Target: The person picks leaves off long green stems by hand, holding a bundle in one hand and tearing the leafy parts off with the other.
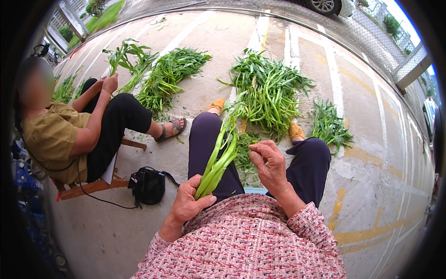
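Note:
My left hand [187,204] is closed round the lower ends of a bunch of water spinach [219,168], its pale green stems slanting up over my lap and its leaves pointing away from me. To the right of this bunch, my right hand [270,168] is raised above my lap with fingers curled and thumb drawn in. Whether anything small sits between those fingertips is hard to see. Beyond my knees lies a large heap of water spinach [272,90], and loose leaves [247,156] lie on the ground between my legs.
A smaller leafy pile [329,124] lies beside my right foot. At left, a seated person [60,135] holds water spinach stalks [121,56] near another heap [165,81]. A black bag [147,186] rests by their wooden stool [95,188]. A wire fence [223,8] runs behind.

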A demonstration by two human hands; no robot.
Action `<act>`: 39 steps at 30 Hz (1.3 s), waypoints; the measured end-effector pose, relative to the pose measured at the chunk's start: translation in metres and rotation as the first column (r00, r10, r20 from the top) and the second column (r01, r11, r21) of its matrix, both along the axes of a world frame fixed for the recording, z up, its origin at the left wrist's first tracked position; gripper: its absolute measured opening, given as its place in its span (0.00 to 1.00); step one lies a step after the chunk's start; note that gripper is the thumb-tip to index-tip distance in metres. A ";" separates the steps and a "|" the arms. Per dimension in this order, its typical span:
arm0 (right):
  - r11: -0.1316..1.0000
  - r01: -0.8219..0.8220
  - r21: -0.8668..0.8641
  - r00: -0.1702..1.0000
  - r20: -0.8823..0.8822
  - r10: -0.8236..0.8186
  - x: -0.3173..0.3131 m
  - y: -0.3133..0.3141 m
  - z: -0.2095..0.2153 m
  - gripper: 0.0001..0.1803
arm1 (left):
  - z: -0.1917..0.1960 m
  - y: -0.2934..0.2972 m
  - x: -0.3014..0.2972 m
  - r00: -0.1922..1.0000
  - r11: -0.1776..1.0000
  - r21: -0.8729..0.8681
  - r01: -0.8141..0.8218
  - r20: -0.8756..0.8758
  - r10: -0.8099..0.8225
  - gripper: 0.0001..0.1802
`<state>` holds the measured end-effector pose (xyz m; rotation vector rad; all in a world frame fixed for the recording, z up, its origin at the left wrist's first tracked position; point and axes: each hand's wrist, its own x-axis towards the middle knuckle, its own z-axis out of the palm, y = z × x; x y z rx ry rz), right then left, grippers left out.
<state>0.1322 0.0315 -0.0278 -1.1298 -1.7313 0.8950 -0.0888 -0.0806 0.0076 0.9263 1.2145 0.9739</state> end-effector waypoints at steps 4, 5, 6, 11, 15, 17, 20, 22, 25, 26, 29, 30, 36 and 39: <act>0.998 0.027 0.051 0.999 0.016 -0.028 0.003 0.006 -0.011 0.13 | -0.005 -0.002 -0.002 0.998 0.998 0.034 0.053 -0.034 -0.052 0.11; 0.997 0.038 0.066 0.999 0.024 -0.040 0.004 0.007 -0.014 0.14 | -0.006 -0.003 -0.002 0.997 0.997 0.043 0.068 -0.043 -0.066 0.11; 0.996 0.048 0.081 0.998 0.032 -0.050 0.004 0.009 -0.015 0.15 | -0.006 -0.003 -0.003 0.995 0.996 0.046 0.083 -0.056 -0.080 0.11; 0.988 0.091 0.121 0.994 0.049 -0.097 0.006 0.015 -0.016 0.19 | 0.003 -0.004 -0.001 0.986 0.989 0.023 0.144 -0.086 -0.142 0.11; 0.982 0.055 0.182 0.996 0.054 -0.066 0.006 0.018 -0.015 0.22 | 0.005 -0.002 -0.002 0.969 0.979 0.044 0.199 -0.159 -0.190 0.12; 0.979 0.033 0.203 0.995 0.087 -0.051 0.005 0.018 -0.015 0.21 | 0.006 -0.001 -0.001 0.960 0.974 0.049 0.221 -0.189 -0.208 0.13; 0.973 0.010 0.230 0.991 0.130 -0.041 0.006 0.017 -0.017 0.17 | 0.009 -0.002 0.000 0.956 0.974 0.029 0.226 -0.197 -0.216 0.14; 0.968 0.000 0.252 0.987 0.154 -0.041 0.007 0.016 -0.017 0.14 | 0.010 -0.001 0.001 0.962 0.976 0.066 0.209 -0.192 -0.193 0.14; 0.960 -0.018 0.281 0.981 0.190 -0.037 0.010 0.013 -0.011 0.11 | 0.006 -0.003 -0.002 0.964 0.980 0.076 0.186 -0.207 -0.167 0.13; 0.957 -0.028 0.287 0.978 0.208 -0.034 0.011 0.011 -0.007 0.11 | 0.003 -0.003 -0.004 0.963 0.981 0.072 0.179 -0.216 -0.160 0.13; 0.974 -0.093 0.206 0.979 0.199 0.051 0.019 0.009 -0.009 0.08 | 0.002 -0.002 -0.003 0.964 0.982 0.117 0.149 -0.237 -0.118 0.12; 0.979 -0.123 0.162 0.979 0.185 0.092 0.021 0.009 -0.009 0.06 | 0.002 -0.001 -0.003 0.967 0.983 0.123 0.136 -0.232 -0.104 0.11; 0.725 -0.375 -0.578 0.897 -0.425 0.124 0.045 0.005 -0.005 0.08 | 0.003 -0.003 -0.007 0.985 0.998 0.034 0.044 -0.168 -0.038 0.10; 0.631 -0.458 -0.626 0.830 -0.556 0.050 0.053 0.003 -0.012 0.11 | 0.002 -0.003 -0.009 0.987 0.999 0.042 0.023 -0.158 -0.016 0.10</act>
